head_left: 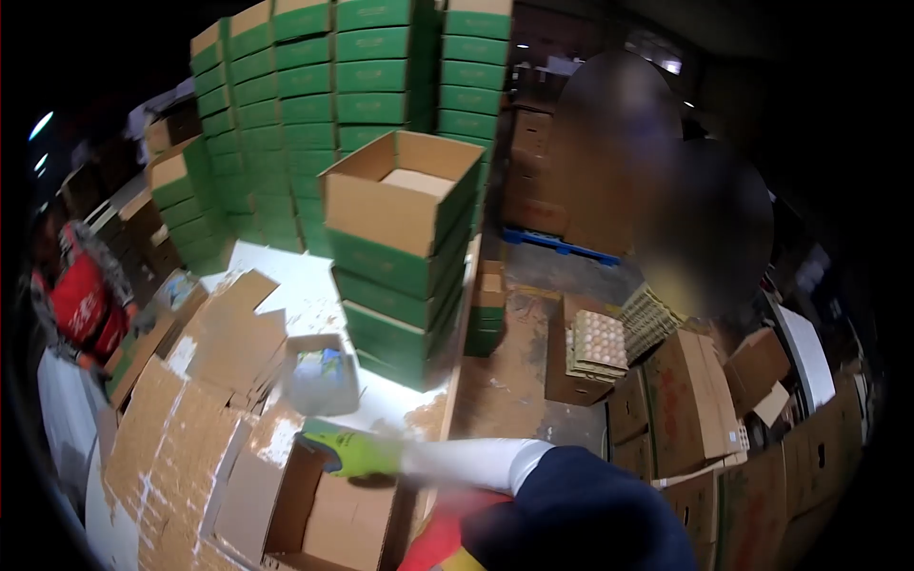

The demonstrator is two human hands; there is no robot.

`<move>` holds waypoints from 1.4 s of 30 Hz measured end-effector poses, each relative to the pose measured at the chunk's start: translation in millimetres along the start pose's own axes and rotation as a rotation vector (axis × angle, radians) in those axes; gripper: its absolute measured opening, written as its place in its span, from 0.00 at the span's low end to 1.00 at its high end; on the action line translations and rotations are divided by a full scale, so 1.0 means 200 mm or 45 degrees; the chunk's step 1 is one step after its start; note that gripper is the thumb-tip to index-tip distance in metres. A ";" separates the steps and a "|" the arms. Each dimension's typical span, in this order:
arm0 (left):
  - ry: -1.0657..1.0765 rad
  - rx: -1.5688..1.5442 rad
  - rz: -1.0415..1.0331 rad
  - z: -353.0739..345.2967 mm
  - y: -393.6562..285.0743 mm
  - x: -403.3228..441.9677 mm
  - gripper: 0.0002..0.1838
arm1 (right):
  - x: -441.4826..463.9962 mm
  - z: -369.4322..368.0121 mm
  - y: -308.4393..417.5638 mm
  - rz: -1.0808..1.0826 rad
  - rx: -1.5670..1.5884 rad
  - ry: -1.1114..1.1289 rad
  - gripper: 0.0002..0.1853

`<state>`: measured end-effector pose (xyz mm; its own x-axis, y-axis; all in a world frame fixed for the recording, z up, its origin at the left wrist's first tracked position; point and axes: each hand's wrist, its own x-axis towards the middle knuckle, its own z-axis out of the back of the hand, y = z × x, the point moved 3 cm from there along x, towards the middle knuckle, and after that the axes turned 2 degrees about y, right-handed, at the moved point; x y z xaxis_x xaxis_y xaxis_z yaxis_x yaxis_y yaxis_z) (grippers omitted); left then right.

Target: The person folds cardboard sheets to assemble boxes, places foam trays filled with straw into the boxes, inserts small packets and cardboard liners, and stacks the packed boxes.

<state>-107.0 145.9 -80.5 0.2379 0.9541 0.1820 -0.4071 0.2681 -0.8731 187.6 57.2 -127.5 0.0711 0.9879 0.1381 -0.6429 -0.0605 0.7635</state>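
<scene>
My right hand [354,451], in a yellow-green glove, reaches in from the right over the upper edge of an open brown carton [347,514]. Its fingers point left and look stretched out, with nothing visible in them; the wrist is blurred. Inside, the carton looks empty. Just above the hand, a grey-white container [322,392] with blue and green packets stands on the worktop [286,271]. My left hand is out of view. Beyond the container rises a stack of green cartons [386,314], topped by an open brown and green one [386,205].
Tall green carton stacks [371,76] stand behind. Flattened cardboard [233,343] covers the worktop's left. A person in a red vest [86,295] is at the far left. Egg trays [598,344] sit on a carton at right, near large brown cartons [685,400] and a blue pallet [562,246].
</scene>
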 end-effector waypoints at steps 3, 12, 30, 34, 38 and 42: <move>0.028 0.045 -0.021 -0.04 -0.04 -0.02 0.48 | -0.04 0.11 0.15 -0.093 -0.131 0.067 0.39; -0.008 0.135 -0.023 0.01 -0.04 -0.09 0.46 | -0.04 0.10 0.22 0.393 -0.442 -0.530 0.27; -0.050 -0.989 0.370 -0.07 -0.04 -0.42 0.26 | 0.03 0.35 0.41 -0.464 0.887 0.346 0.39; -0.272 -1.082 0.199 -0.02 0.04 -0.43 0.21 | -0.12 0.38 0.42 -0.444 0.995 0.237 0.37; 0.014 0.925 -0.091 -0.04 0.06 -0.48 0.25 | -0.22 0.39 0.40 -0.296 0.701 0.276 0.34; -0.070 -0.083 0.076 -0.18 0.27 -0.54 0.30 | -0.20 0.37 0.37 -0.362 0.743 0.285 0.32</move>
<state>-123.1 52.0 -163.1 0.1655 0.9745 0.1518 -0.3602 0.2030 -0.9105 193.8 2.5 -29.4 -0.0234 0.9788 -0.2037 -0.1018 0.2003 0.9744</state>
